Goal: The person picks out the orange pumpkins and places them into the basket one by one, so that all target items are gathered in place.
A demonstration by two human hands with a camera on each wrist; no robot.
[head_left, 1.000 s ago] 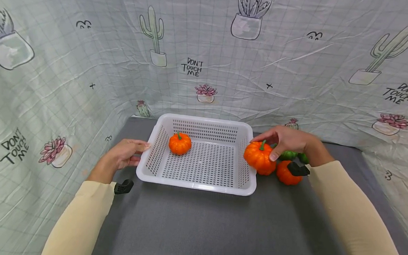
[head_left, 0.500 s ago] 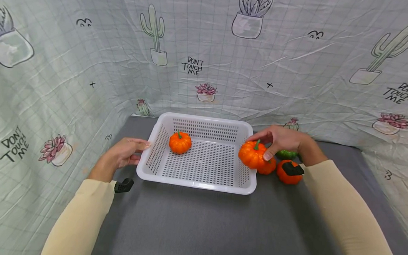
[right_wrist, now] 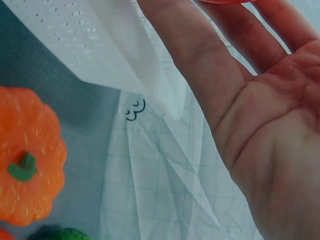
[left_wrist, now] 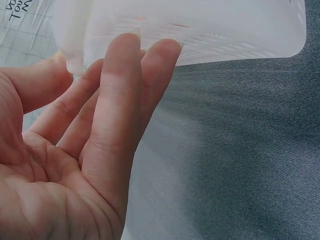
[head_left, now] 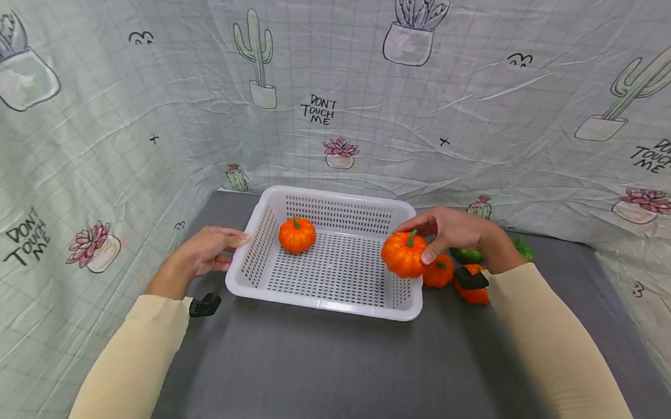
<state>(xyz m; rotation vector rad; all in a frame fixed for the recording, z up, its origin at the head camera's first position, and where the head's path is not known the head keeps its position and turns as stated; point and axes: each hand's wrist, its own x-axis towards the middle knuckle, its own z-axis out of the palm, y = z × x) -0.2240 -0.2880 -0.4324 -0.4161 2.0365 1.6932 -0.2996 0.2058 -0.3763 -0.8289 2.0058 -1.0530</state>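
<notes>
My right hand [head_left: 454,231] grips a small orange pumpkin [head_left: 402,256] with a green stem, over the right rim of the white perforated basket [head_left: 325,305]. In the right wrist view only a sliver of that pumpkin [right_wrist: 227,1] shows at the top, above the fingers. My left hand [head_left: 205,251] pinches the basket's left rim, thumb on top and fingers below. The left wrist view has those fingers [left_wrist: 117,100] against the basket wall [left_wrist: 225,25]. Inside the basket, near its left end, sits another orange pumpkin [head_left: 297,236].
Right of the basket, on the dark grey table [head_left: 315,373], lie a pumpkin [head_left: 438,272], another pumpkin [head_left: 473,294] partly behind a black wrist strap piece, and bumpy green vegetables [head_left: 466,254] half hidden by the right arm. A cactus-print cloth [head_left: 372,154] encloses the back and sides.
My right hand has carried the gripped pumpkin leftward, from beside the basket to over its right rim, uncovering the pumpkin behind it. The left hand has stayed on the rim.
</notes>
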